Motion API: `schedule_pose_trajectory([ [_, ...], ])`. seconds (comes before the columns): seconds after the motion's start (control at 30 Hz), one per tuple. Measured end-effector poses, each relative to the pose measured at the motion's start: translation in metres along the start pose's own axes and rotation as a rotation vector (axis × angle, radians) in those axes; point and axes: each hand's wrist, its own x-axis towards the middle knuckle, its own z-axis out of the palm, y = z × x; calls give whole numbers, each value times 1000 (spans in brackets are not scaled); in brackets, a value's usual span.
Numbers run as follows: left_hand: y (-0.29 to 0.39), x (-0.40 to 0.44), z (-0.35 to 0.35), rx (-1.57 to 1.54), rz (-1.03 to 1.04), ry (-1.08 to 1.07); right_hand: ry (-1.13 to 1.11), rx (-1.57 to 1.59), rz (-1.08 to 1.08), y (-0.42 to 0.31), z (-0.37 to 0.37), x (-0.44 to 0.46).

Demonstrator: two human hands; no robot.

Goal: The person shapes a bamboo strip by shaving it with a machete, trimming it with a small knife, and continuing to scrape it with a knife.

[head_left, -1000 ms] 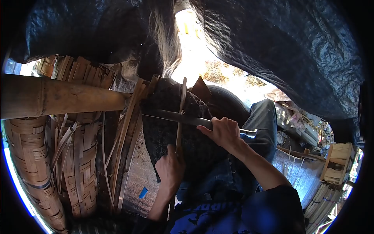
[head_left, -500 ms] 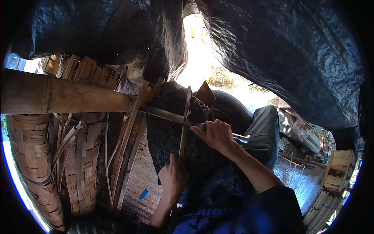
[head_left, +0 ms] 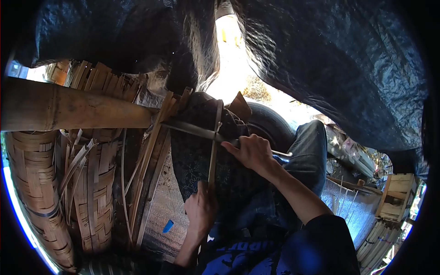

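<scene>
My left hand [head_left: 200, 208] is closed round the lower end of a bamboo strip [head_left: 213, 160], which stands up away from me over a dark patterned cloth [head_left: 188, 169] on my lap. My right hand [head_left: 254, 152] grips the handle of a long-bladed knife [head_left: 190, 129]. The blade points left and crosses the strip, touching it or very close to it. A small curl or nick shows on the strip just above the crossing. A thin pale rod end sticks out to the right of my right hand.
A thick bamboo pole [head_left: 78, 107] reaches in from the left, near the knife tip. Woven bamboo baskets [head_left: 36, 192] stand below it, beside split slats [head_left: 149, 146]. A tyre [head_left: 270, 123] lies ahead. Black sheeting [head_left: 330, 68] hangs overhead; a wooden crate [head_left: 396, 197] stands right.
The knife and strip keep nearly the same crossing, with the blade slightly lower along the strip. The whole view has shifted a little; both hands keep their grip.
</scene>
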Motion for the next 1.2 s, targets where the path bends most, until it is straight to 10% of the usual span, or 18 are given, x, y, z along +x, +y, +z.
schedule_pose_trajectory([
  [1.2,2,-6,-7,-168,-99,-89,119,-10,81,16,8,-5],
])
